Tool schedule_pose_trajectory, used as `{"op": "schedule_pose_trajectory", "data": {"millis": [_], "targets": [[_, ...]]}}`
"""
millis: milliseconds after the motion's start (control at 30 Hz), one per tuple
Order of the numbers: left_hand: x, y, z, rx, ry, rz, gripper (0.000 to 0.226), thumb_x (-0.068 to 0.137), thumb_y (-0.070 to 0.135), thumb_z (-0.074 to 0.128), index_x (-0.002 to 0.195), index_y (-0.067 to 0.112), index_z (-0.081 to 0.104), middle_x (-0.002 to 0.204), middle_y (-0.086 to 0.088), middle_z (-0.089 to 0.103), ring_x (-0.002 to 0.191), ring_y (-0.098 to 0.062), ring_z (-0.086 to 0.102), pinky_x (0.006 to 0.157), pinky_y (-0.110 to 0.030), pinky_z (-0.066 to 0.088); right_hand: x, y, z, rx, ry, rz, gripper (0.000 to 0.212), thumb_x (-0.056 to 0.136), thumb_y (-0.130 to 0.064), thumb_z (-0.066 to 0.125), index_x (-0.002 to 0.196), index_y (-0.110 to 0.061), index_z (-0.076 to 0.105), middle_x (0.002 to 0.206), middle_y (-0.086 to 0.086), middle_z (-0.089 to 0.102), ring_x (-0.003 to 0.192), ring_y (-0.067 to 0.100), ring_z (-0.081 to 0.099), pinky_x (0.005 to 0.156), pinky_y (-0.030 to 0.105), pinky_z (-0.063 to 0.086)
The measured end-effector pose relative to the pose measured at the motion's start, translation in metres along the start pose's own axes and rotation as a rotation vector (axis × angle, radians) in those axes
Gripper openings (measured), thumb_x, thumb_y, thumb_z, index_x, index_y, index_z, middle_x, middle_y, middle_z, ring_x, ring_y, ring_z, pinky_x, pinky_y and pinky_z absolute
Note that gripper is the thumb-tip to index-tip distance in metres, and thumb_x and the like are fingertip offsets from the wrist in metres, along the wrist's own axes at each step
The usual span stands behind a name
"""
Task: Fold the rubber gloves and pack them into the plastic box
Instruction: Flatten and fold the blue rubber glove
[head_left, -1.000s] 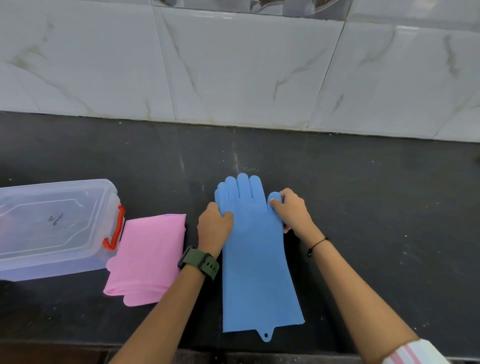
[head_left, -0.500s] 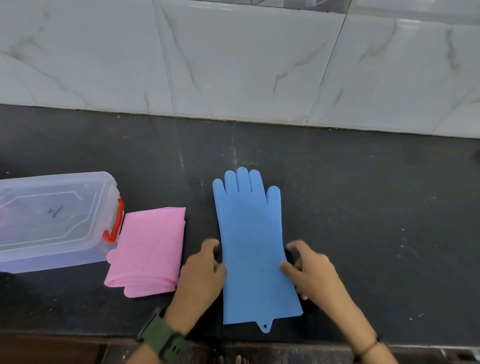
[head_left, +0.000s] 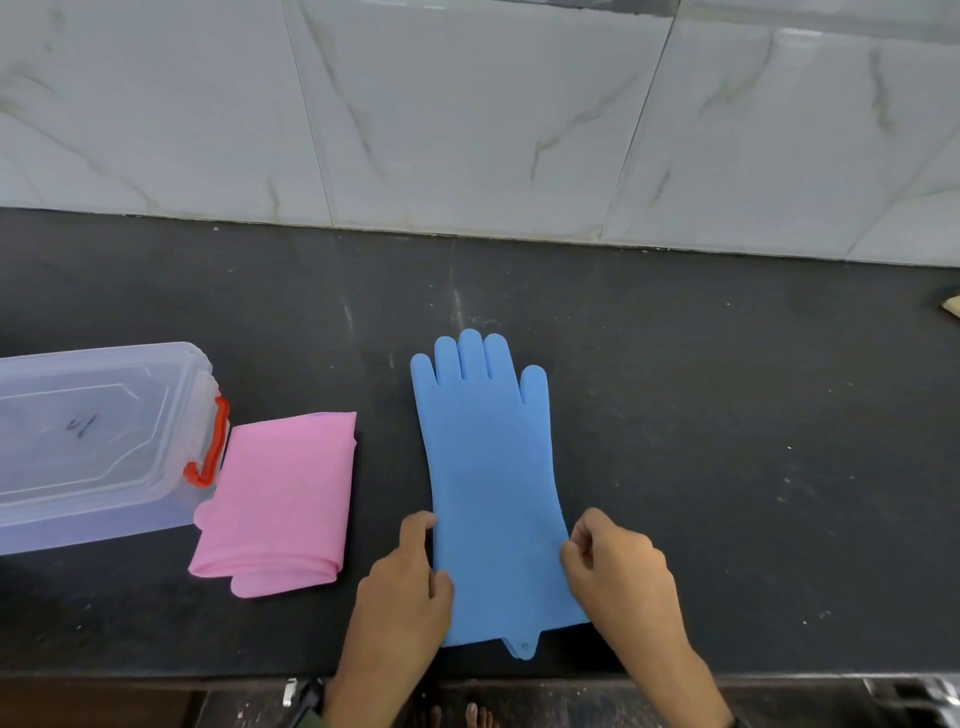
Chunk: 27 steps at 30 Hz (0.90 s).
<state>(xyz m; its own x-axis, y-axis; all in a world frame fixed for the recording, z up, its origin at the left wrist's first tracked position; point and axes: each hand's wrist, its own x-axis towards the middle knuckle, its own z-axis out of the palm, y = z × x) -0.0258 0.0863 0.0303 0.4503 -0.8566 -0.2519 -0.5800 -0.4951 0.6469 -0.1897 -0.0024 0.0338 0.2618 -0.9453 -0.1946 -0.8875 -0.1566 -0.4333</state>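
A blue rubber glove (head_left: 488, 467) lies flat on the black counter, fingers pointing toward the wall, cuff near the front edge. A second blue layer seems to lie under it at the cuff tab. My left hand (head_left: 400, 597) pinches the cuff's left edge, thumb on top of the rubber. My right hand (head_left: 618, 571) pinches the right edge with curled fingers. A folded pink glove (head_left: 280, 499) rests to the left, touching the clear plastic box (head_left: 93, 441), whose lid is on.
A red latch (head_left: 210, 452) sits on the box's right end. The marble-tile wall (head_left: 467, 130) closes the back of the counter (head_left: 727, 441). A small tan object (head_left: 951, 307) shows at the far right edge. The counter's front edge runs just below my hands.
Both hands slid from the blue glove's fingers down its sides to the cuff end. The glove's thumb now lies flat. The view has tilted slightly downward.
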Motion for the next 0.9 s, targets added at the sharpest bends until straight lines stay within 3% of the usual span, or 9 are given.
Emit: {"op": "schedule_pose_trajectory", "data": {"millis": [133,167,267,333,433,533,667,800,900], "targets": [[0.004,-0.006,-0.002,0.167,-0.033,0.07,0.044,0.094,0.026,0.043,0.134,0.029,0.026,0.101,0.002,0.062,0.088,-0.019,0.061,0.08,-0.034,0.051,0.002,0.004,-0.001,0.008,-0.008,-0.077,0.005,0.092,-0.025,0.05,0.093,-0.025,0.046,0.069,-0.009,0.056,0.055,0.007,0.052,0.048,0.018,0.039],[0.005,-0.007,-0.005,0.24,-0.039,0.099,0.043,0.094,0.027,0.045,0.134,0.028,0.029,0.107,0.002,0.061,0.09,-0.017,0.061,0.08,-0.032,0.051,0.002,0.007,-0.004,-0.014,0.003,-0.119,0.014,0.091,-0.025,0.052,0.104,-0.026,0.047,0.077,-0.01,0.059,0.063,0.006,0.057,0.053,0.018,0.043],[0.01,-0.014,-0.014,0.481,0.052,0.401,0.052,0.06,0.01,0.081,0.107,0.018,0.062,0.089,0.002,0.065,0.07,-0.013,0.062,0.057,-0.022,0.054,0.012,0.019,-0.018,-0.314,0.114,-0.499,0.048,0.078,-0.015,0.069,0.123,-0.022,0.054,0.109,-0.005,0.062,0.091,0.013,0.062,0.058,0.018,0.051],[0.015,-0.019,-0.018,0.641,0.126,0.656,0.053,0.039,-0.011,0.07,0.085,0.016,0.069,0.078,0.001,0.066,0.06,-0.014,0.061,0.047,-0.02,0.051,0.026,0.028,-0.03,-0.479,0.188,-0.826,0.057,0.059,-0.005,0.079,0.113,-0.018,0.064,0.111,0.003,0.066,0.094,0.021,0.065,0.054,0.019,0.053],[0.029,-0.022,-0.027,0.783,0.152,0.913,0.052,0.06,-0.009,0.027,0.082,0.015,0.069,0.081,-0.001,0.067,0.065,-0.016,0.063,0.053,-0.022,0.053,0.05,0.039,-0.04,-0.608,0.14,-1.172,0.049,0.063,-0.008,0.079,0.11,-0.016,0.068,0.116,0.006,0.068,0.103,0.025,0.065,0.07,0.028,0.059],[0.036,-0.025,-0.026,0.876,0.088,1.033,0.028,0.067,-0.001,0.052,0.081,0.015,0.07,0.08,0.001,0.068,0.069,-0.015,0.063,0.061,-0.023,0.055,0.066,0.043,-0.035,-0.647,0.081,-1.383,0.037,0.075,-0.012,0.075,0.112,-0.012,0.068,0.117,0.005,0.068,0.105,0.024,0.065,0.078,0.03,0.058],[0.042,-0.025,-0.027,0.883,0.084,1.142,0.019,0.069,0.005,0.064,0.085,0.011,0.073,0.093,-0.004,0.072,0.085,-0.019,0.069,0.075,-0.027,0.058,0.081,0.045,-0.034,-0.68,0.084,-1.572,0.029,0.084,-0.011,0.065,0.112,-0.008,0.066,0.116,0.007,0.068,0.102,0.024,0.064,0.084,0.032,0.055],[0.051,-0.023,-0.032,0.877,0.067,1.156,0.034,0.078,0.005,0.039,0.084,0.013,0.072,0.086,-0.001,0.072,0.079,-0.017,0.067,0.068,-0.026,0.057,0.085,0.044,-0.027,-0.656,0.123,-1.615,0.023,0.083,-0.012,0.066,0.105,-0.008,0.069,0.11,0.007,0.071,0.098,0.022,0.066,0.083,0.03,0.055],[0.051,-0.028,-0.024,0.804,0.057,1.125,0.036,0.077,0.006,0.037,0.083,0.014,0.072,0.084,0.001,0.071,0.078,-0.016,0.067,0.07,-0.025,0.057,0.08,0.047,-0.019,-0.586,0.171,-1.559,0.018,0.088,-0.01,0.057,0.099,-0.006,0.071,0.106,0.008,0.072,0.093,0.022,0.068,0.082,0.03,0.056]]}}
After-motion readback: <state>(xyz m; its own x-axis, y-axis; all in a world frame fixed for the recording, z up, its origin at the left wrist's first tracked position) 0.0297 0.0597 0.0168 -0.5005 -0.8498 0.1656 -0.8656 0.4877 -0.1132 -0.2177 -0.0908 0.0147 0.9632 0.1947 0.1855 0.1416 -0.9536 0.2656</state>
